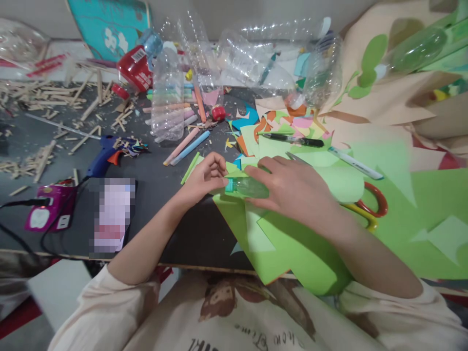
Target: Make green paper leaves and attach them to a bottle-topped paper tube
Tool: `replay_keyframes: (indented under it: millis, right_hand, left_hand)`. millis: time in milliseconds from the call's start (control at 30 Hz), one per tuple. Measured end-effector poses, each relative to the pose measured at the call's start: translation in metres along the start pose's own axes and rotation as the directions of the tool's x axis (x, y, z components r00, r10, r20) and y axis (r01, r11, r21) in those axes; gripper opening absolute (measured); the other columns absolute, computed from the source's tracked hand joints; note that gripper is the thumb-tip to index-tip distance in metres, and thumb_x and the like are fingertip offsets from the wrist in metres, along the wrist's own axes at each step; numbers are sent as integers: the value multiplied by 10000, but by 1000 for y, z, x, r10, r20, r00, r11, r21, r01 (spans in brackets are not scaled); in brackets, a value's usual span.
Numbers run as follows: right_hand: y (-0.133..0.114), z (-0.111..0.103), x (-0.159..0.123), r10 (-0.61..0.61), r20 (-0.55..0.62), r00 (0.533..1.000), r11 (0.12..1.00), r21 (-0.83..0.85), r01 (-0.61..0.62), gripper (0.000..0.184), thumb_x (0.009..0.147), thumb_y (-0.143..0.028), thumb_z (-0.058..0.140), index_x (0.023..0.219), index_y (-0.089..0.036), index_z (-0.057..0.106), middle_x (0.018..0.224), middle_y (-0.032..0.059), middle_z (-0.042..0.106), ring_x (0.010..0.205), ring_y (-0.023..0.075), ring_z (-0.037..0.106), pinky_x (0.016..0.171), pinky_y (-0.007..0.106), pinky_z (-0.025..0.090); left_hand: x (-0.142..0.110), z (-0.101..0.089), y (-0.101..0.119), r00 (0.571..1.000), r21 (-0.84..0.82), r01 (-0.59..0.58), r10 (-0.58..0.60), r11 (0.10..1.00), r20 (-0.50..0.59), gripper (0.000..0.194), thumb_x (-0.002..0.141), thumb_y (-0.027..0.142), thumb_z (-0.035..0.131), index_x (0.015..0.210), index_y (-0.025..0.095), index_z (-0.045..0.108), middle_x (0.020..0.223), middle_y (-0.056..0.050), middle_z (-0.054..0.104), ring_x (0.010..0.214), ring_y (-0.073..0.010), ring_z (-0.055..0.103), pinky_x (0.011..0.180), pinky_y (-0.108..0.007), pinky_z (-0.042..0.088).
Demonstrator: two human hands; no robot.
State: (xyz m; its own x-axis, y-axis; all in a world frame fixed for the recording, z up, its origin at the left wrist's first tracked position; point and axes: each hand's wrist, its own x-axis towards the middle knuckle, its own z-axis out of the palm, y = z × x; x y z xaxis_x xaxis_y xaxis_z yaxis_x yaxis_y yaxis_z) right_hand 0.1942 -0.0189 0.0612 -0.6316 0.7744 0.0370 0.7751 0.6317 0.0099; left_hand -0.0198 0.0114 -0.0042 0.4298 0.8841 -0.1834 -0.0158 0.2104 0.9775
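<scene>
A small clear green plastic bottle (pixel 248 186) lies on its side between my hands, its teal neck end (pixel 229 185) pointing left. My left hand (pixel 204 176) is closed, with the thumb and curled fingers at that neck. My right hand (pixel 292 185) wraps around the body of the bottle from above and hides its far end. Beneath them are sheets of green paper (pixel 300 243). Scissors with a red and yellow handle (pixel 373 207) lie right of my right hand, their blades partly under rolled pale green paper (pixel 345 184).
A blue glue gun (pixel 100 156), a purple power box (pixel 51 207) with cables and a phone (pixel 113 214) lie left. Clear bottles (pixel 168 97), a red bottle (pixel 135 70) and paper scraps (pixel 270 119) crowd the back. A pen (pixel 292 140) and a cutter knife (pixel 356 163) lie right.
</scene>
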Motion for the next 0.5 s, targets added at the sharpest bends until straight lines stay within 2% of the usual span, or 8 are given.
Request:
replay_keyframes:
  millis: [167, 267, 500]
  right_hand:
    - [9, 0, 1, 86, -12, 996, 996, 19, -86, 435, 860, -476, 662, 1165, -166, 650, 960, 114, 706, 819, 253, 643, 594, 298, 351]
    - [12, 0, 0, 103, -36, 994, 994, 27, -102, 435, 891, -491, 607, 1182, -170, 649, 942, 113, 706, 805, 245, 640, 590, 294, 349]
    - [10, -1, 0, 104, -15, 994, 995, 8, -104, 424, 905, -481, 581, 1191, -175, 646, 935, 112, 705, 805, 246, 640, 586, 297, 354]
  left_hand:
    - [0, 6, -5, 989, -81, -107, 98, 991, -108, 453, 682, 517, 800, 876, 190, 553, 843, 4, 587, 738, -105, 558, 681, -217, 453]
    - [-1, 8, -7, 986, -112, -111, 96, 987, -136, 473, 728, 602, 742, 903, 189, 593, 847, -4, 609, 731, -102, 570, 684, -214, 465]
    - [1, 9, -9, 981, -75, -108, 95, 991, -166, 479, 670, 546, 814, 897, 195, 580, 838, 5, 608, 727, -95, 577, 685, -210, 484]
